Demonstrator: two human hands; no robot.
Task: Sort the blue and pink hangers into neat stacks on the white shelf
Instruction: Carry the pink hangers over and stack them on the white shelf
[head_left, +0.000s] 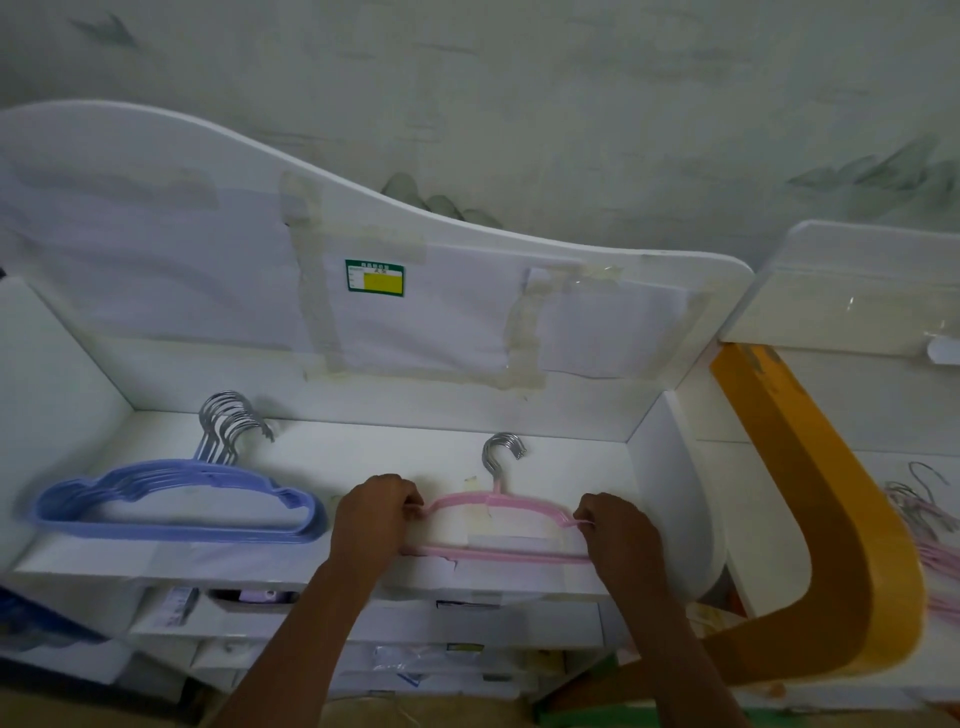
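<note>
Head camera, looking down at a white shelf (332, 441) with a tall curved back panel. Taking the pink hanger stack (506, 525) as the landmark: it lies flat on the shelf, right of centre, its metal hooks (503, 451) pointing toward the back panel. The left hand (376, 512) grips the stack's left shoulder, fingers curled round the plastic; the right hand (615, 527) pinches its right shoulder the same way. Well apart to the left of the pink stack lies the blue hanger stack (176, 512), also flat, its hooks (234, 426) fanned slightly out of line.

The step in hand appears to be squaring up the pink stack. The next move likely calls for letting go gently so the stack stays aligned, then fetching more.

Far to the right of the pink stack, past an orange curved frame (810, 509), loose pink hangers (930, 525) lie on another surface. Below it, drawers (363, 621) hold blurred items I cannot identify.
</note>
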